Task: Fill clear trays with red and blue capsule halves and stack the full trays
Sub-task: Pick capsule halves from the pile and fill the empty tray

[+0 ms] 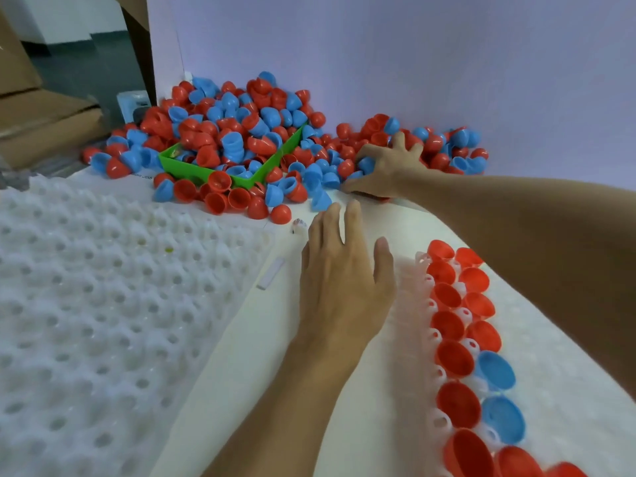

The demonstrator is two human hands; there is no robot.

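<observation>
At the far edge of the surface, the right hand (385, 166) curls its fingers into the capsule halves (234, 132) to gather some. The left hand (340, 280), fingers straight, presses the tray (413, 304) at the near-right edge, likely steadying it.

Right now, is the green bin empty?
No, the green bin is heaped with red and blue capsule halves, and more of them spill onto the table all around it.

Capsule pile (241, 132) behind — trays (103, 304) left, right (550, 390).
</observation>
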